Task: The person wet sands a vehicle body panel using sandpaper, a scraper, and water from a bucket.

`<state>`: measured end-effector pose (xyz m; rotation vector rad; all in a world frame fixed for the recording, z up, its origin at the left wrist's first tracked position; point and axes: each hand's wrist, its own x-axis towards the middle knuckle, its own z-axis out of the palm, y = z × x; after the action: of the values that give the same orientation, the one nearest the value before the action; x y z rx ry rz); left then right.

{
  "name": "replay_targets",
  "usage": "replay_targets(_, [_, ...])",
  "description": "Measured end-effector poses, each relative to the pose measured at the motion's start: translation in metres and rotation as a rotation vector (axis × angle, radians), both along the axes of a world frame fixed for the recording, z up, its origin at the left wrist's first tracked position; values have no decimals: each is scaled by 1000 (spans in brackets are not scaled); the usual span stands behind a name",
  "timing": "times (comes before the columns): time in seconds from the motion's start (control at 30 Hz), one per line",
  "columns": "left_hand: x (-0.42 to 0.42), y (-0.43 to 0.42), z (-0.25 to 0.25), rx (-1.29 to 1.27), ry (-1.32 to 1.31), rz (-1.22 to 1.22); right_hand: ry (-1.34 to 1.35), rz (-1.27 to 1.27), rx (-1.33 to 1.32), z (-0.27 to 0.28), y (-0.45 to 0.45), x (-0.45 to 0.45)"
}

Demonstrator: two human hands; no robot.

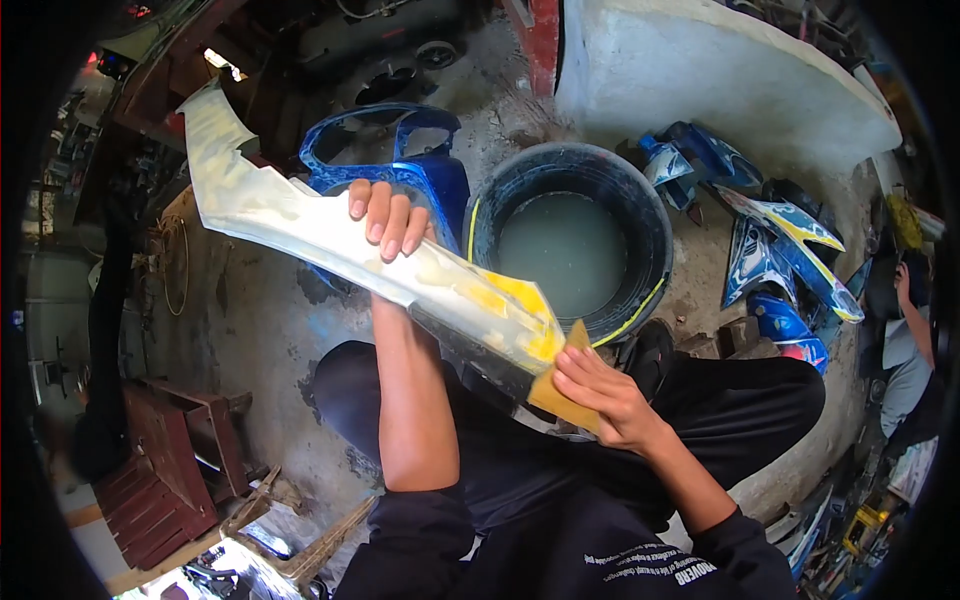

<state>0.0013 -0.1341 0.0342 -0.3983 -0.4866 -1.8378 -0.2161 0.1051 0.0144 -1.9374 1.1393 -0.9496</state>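
A long motorcycle fairing panel [310, 222], whitish with yellow patches toward its right end, lies slantwise across the view above my lap. My left hand [390, 220] grips it near the middle, fingers curled over the upper edge. At the right end, my right hand [605, 395] presses a folded sheet of tan sandpaper [562, 402] against the panel's tip. The thumb and part of the fingers of that hand are hidden. Just beyond the panel stands a black bucket [655, 215] holding cloudy greyish water [562, 250].
Behind the panel lies a blue fairing frame [440, 180]. Blue, white and yellow body panels [800, 240] rest on the floor to the right, below a pale curved wall [720, 80]. A red-brown wooden stool [165, 470] is at lower left. Another person [905, 350] sits at the far right.
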Motion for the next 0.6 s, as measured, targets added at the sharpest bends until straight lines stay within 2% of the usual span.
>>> replay_targets(0.1, [-1, 3, 0, 4, -4, 2, 10, -23, -8, -2, 0, 1])
replay_targets(0.27, [-4, 10, 5, -10, -23, -20, 39, 43, -140, 39, -56, 28])
replay_targets(0.5, [-3, 7, -6, -1, -35, -20, 14, -8, -27, -12, 2, 4])
replay_targets(0.6, [-8, 9, 3, 35, 22, -72, 67, 7, -68, 33, -39, 25])
